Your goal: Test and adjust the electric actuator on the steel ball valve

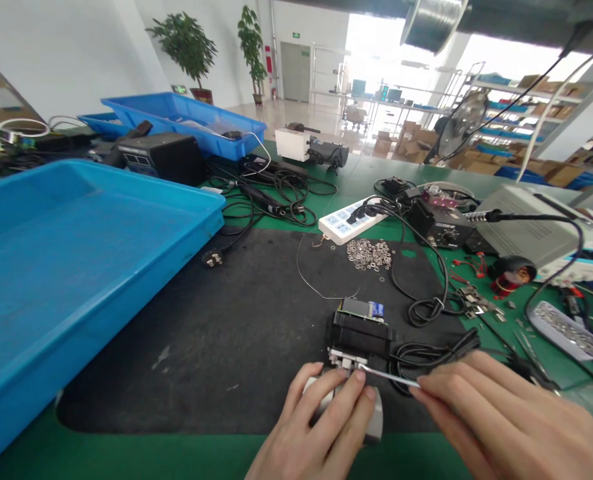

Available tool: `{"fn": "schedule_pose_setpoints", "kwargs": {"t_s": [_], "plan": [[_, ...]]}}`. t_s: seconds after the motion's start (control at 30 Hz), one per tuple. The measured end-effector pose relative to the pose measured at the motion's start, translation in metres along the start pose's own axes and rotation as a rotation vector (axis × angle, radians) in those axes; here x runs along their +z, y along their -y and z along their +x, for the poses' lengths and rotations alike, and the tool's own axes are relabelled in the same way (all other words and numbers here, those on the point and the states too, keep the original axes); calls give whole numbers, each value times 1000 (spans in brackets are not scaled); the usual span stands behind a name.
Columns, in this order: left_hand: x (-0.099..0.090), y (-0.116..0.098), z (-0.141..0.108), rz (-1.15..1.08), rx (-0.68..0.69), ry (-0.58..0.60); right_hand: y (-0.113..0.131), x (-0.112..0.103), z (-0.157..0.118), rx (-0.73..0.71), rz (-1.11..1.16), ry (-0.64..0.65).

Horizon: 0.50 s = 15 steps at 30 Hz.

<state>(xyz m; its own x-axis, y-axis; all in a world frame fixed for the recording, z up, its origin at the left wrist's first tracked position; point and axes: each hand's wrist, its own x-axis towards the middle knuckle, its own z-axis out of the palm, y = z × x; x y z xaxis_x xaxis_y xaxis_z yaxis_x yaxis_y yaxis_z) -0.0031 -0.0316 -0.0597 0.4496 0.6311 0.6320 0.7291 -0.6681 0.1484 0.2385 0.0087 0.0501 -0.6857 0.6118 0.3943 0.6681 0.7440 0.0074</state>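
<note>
A small device with a black body (359,331) sits at the mat's front edge. A bare circuit board with a blue component (376,310) shows on its far end. My left hand (321,413) curls over its rounded grey near end (375,420) and holds it, with fingertips beside a silver metal bracket (345,359). In my right hand (516,413) is a thin metal rod-like tool (389,377), pinched between the fingers. Its tip meets the device at the bracket, by my left fingertips; the exact contact is too small to tell. A black cable (426,353) lies coiled beside the device.
A large blue tray (141,267) stands on the left of the black mat (201,360). Loose metal washers (369,253) lie near a white power strip (349,223). At right are a soldering station (439,223), a grey instrument (521,227) and a small parts box (566,330).
</note>
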Motion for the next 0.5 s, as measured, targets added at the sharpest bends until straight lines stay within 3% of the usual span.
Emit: {"fn": "schedule_pose_setpoints", "kwargs": {"t_s": [0.2, 0.27, 0.5], "plan": [[0, 1, -1, -7, 0, -14, 3, 54, -30, 105, 64, -8], [0, 2, 0, -14, -8, -14, 4, 62, -35, 110, 65, -1], [-1, 0, 2, -32, -26, -9, -9, 33, -43, 23, -16, -65]]}}
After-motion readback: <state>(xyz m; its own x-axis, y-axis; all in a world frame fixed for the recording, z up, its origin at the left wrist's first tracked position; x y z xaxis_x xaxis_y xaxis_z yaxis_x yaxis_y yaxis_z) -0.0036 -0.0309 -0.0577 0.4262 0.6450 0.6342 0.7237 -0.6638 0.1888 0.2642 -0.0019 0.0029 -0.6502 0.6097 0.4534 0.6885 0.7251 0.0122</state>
